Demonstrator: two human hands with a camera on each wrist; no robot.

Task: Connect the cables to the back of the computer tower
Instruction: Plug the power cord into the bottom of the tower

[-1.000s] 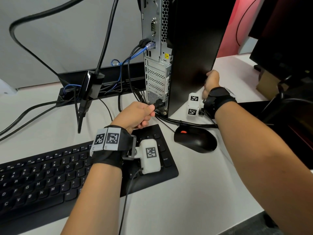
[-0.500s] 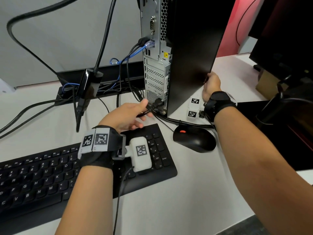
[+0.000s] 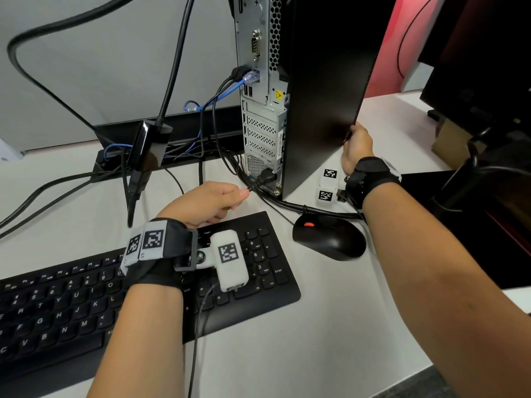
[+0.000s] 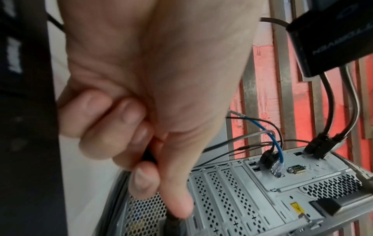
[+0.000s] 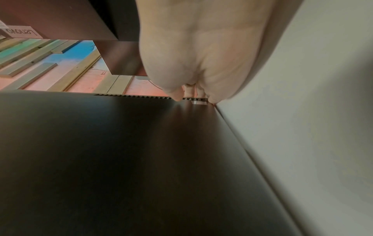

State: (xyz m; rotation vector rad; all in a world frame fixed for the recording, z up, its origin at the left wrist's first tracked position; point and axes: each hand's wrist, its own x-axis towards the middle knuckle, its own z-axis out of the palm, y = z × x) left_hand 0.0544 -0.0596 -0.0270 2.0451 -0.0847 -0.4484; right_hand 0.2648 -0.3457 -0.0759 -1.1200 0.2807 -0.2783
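Observation:
The black computer tower (image 3: pixel 324 81) stands on the white desk with its silver back panel (image 3: pixel 264 116) facing left. A black power plug (image 3: pixel 265 178) sits in the socket at the panel's bottom. My left hand (image 3: pixel 235 199) is just left of the plug, fingers curled, pinching the black power cable (image 3: pixel 253 187); the cable (image 4: pixel 148 155) shows between thumb and fingers in the left wrist view. A blue network cable (image 3: pixel 251 77) and black plugs sit in ports higher up. My right hand (image 3: pixel 355 139) grips the tower's lower front edge (image 5: pixel 193 99).
A black keyboard (image 3: pixel 71 305) lies under my left wrist and a black mouse (image 3: pixel 330 239) sits beside it. Cables run into a black tray (image 3: pixel 184 133) behind; a black adapter (image 3: pixel 149 147) hangs there. A monitor stand (image 3: pixel 471 156) and a cardboard box (image 3: pixel 448 142) are right.
My left hand has drawn back from the plug at the socket towards the keyboard, now holding the cable a little behind the plug. The right hand stays on the tower.

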